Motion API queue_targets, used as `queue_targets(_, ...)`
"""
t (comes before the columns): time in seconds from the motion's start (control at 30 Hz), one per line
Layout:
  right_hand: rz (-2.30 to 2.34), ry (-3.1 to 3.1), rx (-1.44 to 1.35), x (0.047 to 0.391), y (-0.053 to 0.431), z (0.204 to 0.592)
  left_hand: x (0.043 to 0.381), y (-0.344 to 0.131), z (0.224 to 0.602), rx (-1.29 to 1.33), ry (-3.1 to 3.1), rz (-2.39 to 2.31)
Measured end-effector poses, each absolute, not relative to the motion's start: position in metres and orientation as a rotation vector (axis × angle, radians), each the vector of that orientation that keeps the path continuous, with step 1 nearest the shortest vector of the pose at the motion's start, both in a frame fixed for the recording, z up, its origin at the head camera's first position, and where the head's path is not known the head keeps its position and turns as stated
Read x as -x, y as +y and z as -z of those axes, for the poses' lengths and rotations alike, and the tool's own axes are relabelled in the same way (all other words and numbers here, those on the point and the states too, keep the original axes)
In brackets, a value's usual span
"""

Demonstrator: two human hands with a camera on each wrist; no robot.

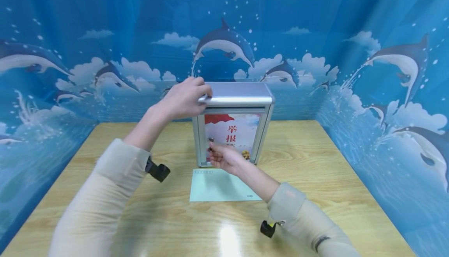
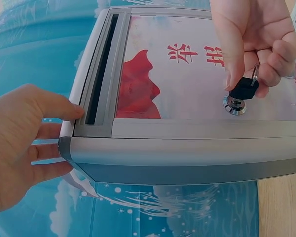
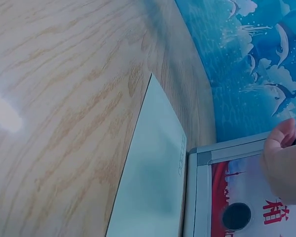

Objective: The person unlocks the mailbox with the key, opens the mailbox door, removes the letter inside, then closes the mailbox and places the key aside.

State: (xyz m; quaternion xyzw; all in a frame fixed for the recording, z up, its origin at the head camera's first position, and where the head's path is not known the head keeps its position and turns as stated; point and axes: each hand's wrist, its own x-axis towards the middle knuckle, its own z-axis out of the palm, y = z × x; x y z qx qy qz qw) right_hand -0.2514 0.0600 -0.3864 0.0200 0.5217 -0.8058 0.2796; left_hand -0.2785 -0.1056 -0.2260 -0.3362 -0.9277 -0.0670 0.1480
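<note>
A silver metal-framed letter box (image 1: 240, 90) with a dark slot and red Chinese characters on its front panel stands on the table. My left hand (image 1: 186, 98) grips its top left corner; in the left wrist view the thumb lies beside the slot (image 2: 102, 69) and the other fingers reach over the top edge. Between thumb and fingers my right hand (image 1: 227, 158) pinches a black-headed key (image 2: 244, 89) with a metal ring. The key meets the round chrome lock (image 2: 235, 106) on the front panel; its blade is hidden.
A pale green envelope (image 1: 224, 188) lies flat on the wood-grain table (image 1: 168, 218), directly in front of the box. Blue curtains (image 1: 140, 23) printed with dolphins hang behind the table and along both sides. Each sleeve carries a small black device (image 1: 268, 229) near the wrist.
</note>
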Motion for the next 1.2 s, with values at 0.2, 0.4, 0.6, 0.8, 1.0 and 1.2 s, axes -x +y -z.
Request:
queue_targets(0.2,2.176,1.378,-0.087,0.2525,0.0581,0.3853,0.2792,-0.1056,0.2264,0.977,-2.657,0.18)
queue_targets(0.4,2.147,1.408,-0.097,0.2552,0.0588,0.3848,0.28,-0.1053,0.2267,0.983,-2.645,0.182)
queue_targets(0.6,2.092,1.501,-0.089,0.2557,0.057,0.3854,0.2798,-0.1057,0.2269,0.976,-2.649,0.184)
queue_targets(0.8,2.038,1.653,-0.038,0.2549,0.0552,0.3845,0.281,-0.106,0.2271,0.975,-2.638,0.187)
queue_targets(1.0,1.999,1.813,-0.003,0.2526,0.0531,0.385,0.2818,-0.1067,0.2277,0.978,-2.629,0.184)
queue_targets(1.2,1.991,1.883,0.028,0.2515,0.0511,0.3869,0.2813,-0.1065,0.2286,0.968,-2.643,0.195)
